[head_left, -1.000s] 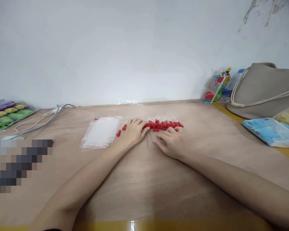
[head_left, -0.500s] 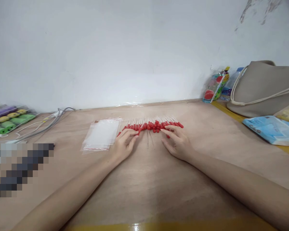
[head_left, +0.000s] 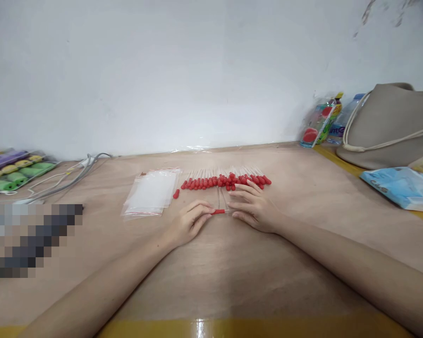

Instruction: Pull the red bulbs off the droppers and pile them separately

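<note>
A row of thin clear sticks with red rubber caps (head_left: 225,180) lies across the wooden table (head_left: 211,272). One red cap (head_left: 176,193) sits loose at the row's left end. My left hand (head_left: 187,224) and my right hand (head_left: 254,206) meet just in front of the row. Between their fingertips is a single red-capped stick (head_left: 219,211), lying sideways. The left fingers pinch its red end; the right thumb and fingers touch its clear end. Two bare clear sticks (head_left: 221,199) lie on the table just behind it.
A stack of small clear zip bags (head_left: 150,193) lies left of the row. Cables (head_left: 68,178) and a tray of green and yellow pieces (head_left: 14,171) are far left. At right stand drink bottles (head_left: 320,123), a beige bag (head_left: 387,129) and a blue packet (head_left: 400,187).
Both hands have drawn back from the row of red caps toward me. They now hold one capped stick between them, in front of the row.
</note>
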Tool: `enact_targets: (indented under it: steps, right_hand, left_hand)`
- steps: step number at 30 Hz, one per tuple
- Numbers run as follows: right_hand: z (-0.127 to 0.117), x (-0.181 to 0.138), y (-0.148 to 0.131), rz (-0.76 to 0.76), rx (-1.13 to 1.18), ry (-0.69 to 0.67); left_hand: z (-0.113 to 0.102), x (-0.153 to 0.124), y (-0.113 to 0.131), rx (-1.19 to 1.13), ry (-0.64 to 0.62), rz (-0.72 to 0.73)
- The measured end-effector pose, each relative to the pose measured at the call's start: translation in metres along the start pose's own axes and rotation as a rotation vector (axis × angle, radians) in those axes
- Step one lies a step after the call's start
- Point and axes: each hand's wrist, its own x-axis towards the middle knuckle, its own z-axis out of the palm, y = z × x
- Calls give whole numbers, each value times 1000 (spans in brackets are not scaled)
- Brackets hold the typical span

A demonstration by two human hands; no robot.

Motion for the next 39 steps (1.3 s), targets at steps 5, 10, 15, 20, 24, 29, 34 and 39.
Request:
enact_targets:
  steps: [5,10,15,20,24,29,34,39]
  right_hand:
    - [0,1,-4,-5,32,31]
    - [1,1,-8,-1,42,41]
    - [3,3,-11,-9,78,22]
    - [9,4,-11,-42,139,39]
    - [12,2,-12,-96,191,90]
    - [10,-1,-13,-124,192,85]
    - [7,-2,-16,-155,143,97]
    - [7,-5,-15,-190,105,105]
  left_hand:
    - [4,7,3,98,-16,-1]
    - [17,20,2,226,25,70]
    - [21,20,1,242,41,90]
    - [19,18,3,264,3,103]
    - [18,19,6,309,-53,114]
    - [15,20,10,373,-115,126]
    - [11,20,13,387,-139,164]
    - [12,16,12,396,-164,169]
